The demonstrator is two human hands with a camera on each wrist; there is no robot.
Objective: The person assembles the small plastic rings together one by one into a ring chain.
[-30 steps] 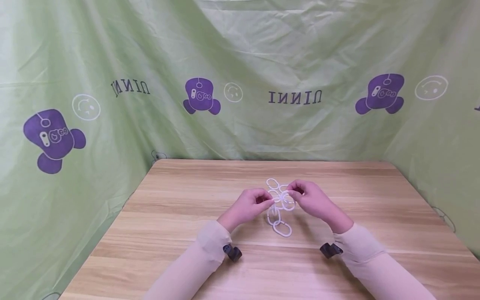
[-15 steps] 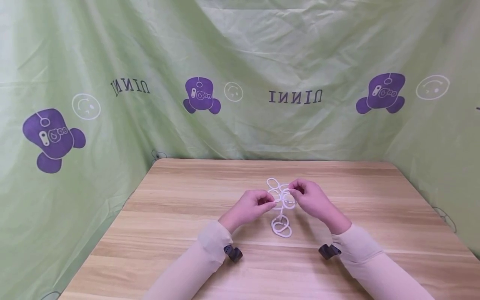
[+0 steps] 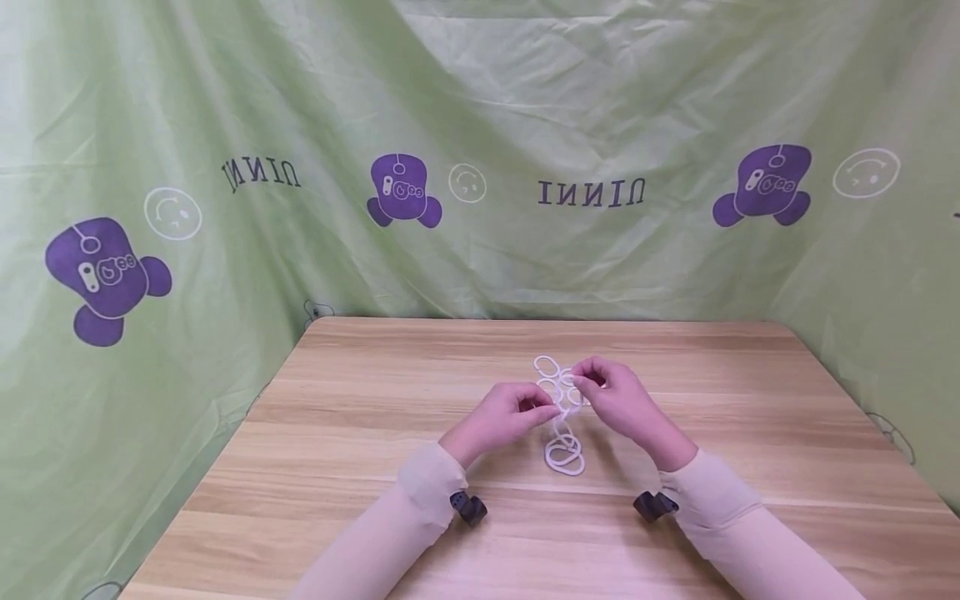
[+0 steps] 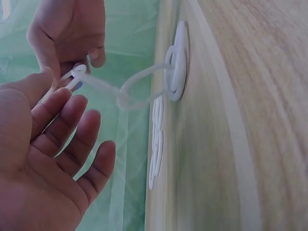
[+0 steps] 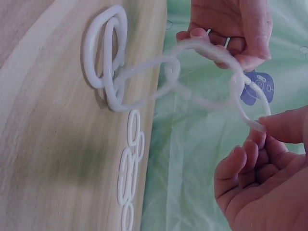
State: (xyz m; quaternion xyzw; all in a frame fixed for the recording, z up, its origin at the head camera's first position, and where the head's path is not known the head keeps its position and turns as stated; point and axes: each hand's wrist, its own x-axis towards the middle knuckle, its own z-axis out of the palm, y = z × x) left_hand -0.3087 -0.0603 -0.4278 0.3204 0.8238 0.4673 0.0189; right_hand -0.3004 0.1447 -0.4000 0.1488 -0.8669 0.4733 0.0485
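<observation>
Right wrist view: I see the right hand (image 5: 269, 183) pinch a white ring (image 5: 254, 124), the left hand (image 5: 233, 24) bent close, grip unclear.

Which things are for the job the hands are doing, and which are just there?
For the job:
- white chain, held by the left hand and right hand
- white rings farther back on the wooden table, probably

Just there:
- green curtain with purple pictures
- black wrist cameras
</observation>
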